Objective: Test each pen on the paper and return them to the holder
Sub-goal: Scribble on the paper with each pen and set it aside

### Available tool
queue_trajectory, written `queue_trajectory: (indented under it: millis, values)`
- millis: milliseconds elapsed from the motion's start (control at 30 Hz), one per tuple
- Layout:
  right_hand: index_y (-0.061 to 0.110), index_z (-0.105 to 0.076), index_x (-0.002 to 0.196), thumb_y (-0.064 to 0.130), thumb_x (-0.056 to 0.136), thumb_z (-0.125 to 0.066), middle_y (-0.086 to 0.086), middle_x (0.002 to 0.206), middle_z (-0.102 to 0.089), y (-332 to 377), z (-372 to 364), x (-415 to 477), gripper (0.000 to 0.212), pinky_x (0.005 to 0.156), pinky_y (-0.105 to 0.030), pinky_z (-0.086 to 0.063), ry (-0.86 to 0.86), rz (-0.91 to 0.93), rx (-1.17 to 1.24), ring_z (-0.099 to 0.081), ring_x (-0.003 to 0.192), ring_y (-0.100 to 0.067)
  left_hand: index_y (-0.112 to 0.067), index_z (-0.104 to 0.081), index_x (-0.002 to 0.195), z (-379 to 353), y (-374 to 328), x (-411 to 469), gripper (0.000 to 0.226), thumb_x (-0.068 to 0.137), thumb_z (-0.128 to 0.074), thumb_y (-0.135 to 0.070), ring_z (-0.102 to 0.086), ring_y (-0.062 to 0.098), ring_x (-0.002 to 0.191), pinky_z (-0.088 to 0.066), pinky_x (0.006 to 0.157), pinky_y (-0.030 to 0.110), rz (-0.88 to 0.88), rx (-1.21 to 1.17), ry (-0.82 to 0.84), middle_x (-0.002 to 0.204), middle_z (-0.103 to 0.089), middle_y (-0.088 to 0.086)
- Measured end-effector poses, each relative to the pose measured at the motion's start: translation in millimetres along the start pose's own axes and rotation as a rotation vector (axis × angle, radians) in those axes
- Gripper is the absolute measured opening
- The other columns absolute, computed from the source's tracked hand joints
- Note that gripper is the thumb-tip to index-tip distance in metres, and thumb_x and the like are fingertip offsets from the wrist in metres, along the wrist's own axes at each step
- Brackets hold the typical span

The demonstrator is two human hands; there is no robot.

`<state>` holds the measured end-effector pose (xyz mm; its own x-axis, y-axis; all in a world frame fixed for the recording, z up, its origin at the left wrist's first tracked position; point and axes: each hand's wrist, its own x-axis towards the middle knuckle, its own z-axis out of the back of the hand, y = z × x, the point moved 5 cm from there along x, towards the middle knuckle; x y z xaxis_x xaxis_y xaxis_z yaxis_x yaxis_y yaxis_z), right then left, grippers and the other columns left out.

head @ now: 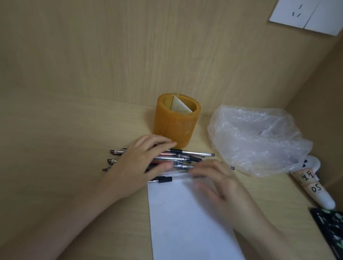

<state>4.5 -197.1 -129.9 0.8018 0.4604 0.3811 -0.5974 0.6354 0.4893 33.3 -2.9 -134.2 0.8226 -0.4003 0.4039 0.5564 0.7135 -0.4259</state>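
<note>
Several pens (184,157) lie in a loose pile on the wooden desk, just in front of an orange round holder (175,122) with a divider inside. My left hand (142,164) rests flat on the pile, fingers straight. A white sheet of paper (190,231) lies in front of the pens, with one black-capped pen (163,179) at its top edge. My right hand (215,183) is blurred above the paper's top right corner, fingers loosely spread toward the pens; whether it holds anything is unclear.
A crumpled clear plastic bag (256,141) sits right of the holder. A white tube with a label (314,188) and a black patterned case (337,233) lie at the right edge. Wooden walls close in behind and on the right, with a wall socket (305,13) above.
</note>
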Motion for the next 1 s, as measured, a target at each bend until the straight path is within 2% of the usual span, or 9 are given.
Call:
queue_trajectory:
  millis: [67,167,333,500,600,700,800,867,1000]
  values:
    - [0.020,-0.071,0.101,0.024,0.084,-0.069,0.009,0.102,-0.057,-14.9,-5.1,18.8,0.018,0.094,-0.013,-0.036,-0.003,-0.070,-0.037,-0.052,0.104,-0.013,-0.035,-0.052,0.123,8.6,3.6,-4.9,0.045,0.084,-0.041,-0.057,-0.035,-0.006,0.117,-0.026,0.098,0.014,0.011,-0.074,-0.006,0.121,-0.047,-0.023]
    - [0.019,-0.070,0.087,0.024,0.080,-0.075,0.009,0.091,-0.053,-24.8,-18.0,30.7,0.010,0.088,-0.026,-0.039,0.070,-0.156,-0.042,-0.045,0.098,-0.010,-0.033,-0.062,0.099,11.3,2.9,-10.8,0.031,0.078,-0.055,-0.055,-0.041,-0.004,0.110,-0.029,0.092,0.009,-0.073,-0.088,0.061,0.108,-0.052,-0.020]
    - [0.023,-0.064,0.089,0.044,0.081,-0.066,0.010,0.095,-0.048,-22.0,-14.7,25.0,0.023,0.089,-0.019,-0.035,0.025,-0.063,-0.034,-0.043,0.100,-0.013,-0.035,-0.064,0.085,2.9,-7.4,-17.1,0.031,0.074,-0.055,-0.062,-0.034,-0.001,0.102,-0.030,0.089,0.017,-0.128,0.039,0.080,0.102,-0.048,-0.016]
    - [0.033,-0.062,0.084,0.060,0.075,-0.059,0.015,0.100,-0.044,-22.8,-23.9,15.2,0.028,0.093,-0.009,-0.025,0.156,-0.033,-0.083,-0.034,0.106,-0.003,-0.033,-0.063,0.082,-1.7,-11.6,-19.1,0.030,0.075,-0.051,-0.060,-0.032,-0.004,0.086,-0.025,0.073,0.013,-0.116,0.138,0.145,0.087,-0.049,-0.018]
    - [0.038,-0.060,0.078,0.051,0.076,-0.064,0.016,0.095,-0.053,-18.2,-14.8,18.3,0.014,0.090,-0.012,-0.029,0.053,-0.077,0.073,-0.042,0.103,-0.004,-0.031,-0.062,0.082,1.4,-15.8,-17.5,0.023,0.080,-0.050,-0.050,-0.037,-0.003,0.084,-0.026,0.076,0.011,-0.106,0.142,0.099,0.083,-0.051,-0.019]
    - [0.025,-0.067,0.072,0.035,0.068,-0.079,0.008,0.073,-0.065,-7.8,4.5,24.1,0.017,0.066,-0.016,-0.041,-0.092,-0.263,0.504,-0.055,0.068,-0.005,-0.030,-0.053,0.092,12.2,-17.3,-12.7,0.011,0.087,-0.053,-0.040,-0.050,0.000,0.082,-0.036,0.072,0.008,0.066,-0.075,0.017,0.081,-0.056,-0.018]
    - [0.010,-0.065,0.072,0.013,0.071,-0.079,0.000,0.053,-0.059,4.1,14.8,31.9,0.014,0.046,-0.018,-0.040,-0.200,-0.347,0.905,-0.046,0.043,-0.011,-0.032,-0.045,0.100,12.1,-23.4,-9.7,0.010,0.091,-0.047,-0.034,-0.056,0.005,0.073,-0.041,0.063,0.016,0.166,-0.303,0.037,0.073,-0.060,-0.011]
    - [0.011,-0.059,0.073,0.015,0.079,-0.070,-0.001,0.048,-0.050,13.2,10.4,38.4,0.013,0.043,-0.020,-0.037,-0.186,-0.375,1.147,-0.041,0.040,-0.013,-0.030,-0.049,0.102,10.4,-32.0,-7.2,0.010,0.093,-0.045,-0.031,-0.055,0.006,0.068,-0.039,0.062,0.016,0.163,-0.386,0.050,0.068,-0.057,-0.010]
    - [0.012,-0.053,0.069,0.031,0.084,-0.068,0.001,0.042,-0.041,26.6,-11.9,43.5,0.028,0.038,-0.017,-0.025,-0.103,-0.451,0.997,-0.033,0.038,-0.013,-0.023,-0.057,0.091,1.0,-40.0,-8.2,0.024,0.093,-0.042,-0.042,-0.055,0.006,0.072,-0.040,0.068,0.025,0.178,-0.508,0.135,0.077,-0.062,-0.009]
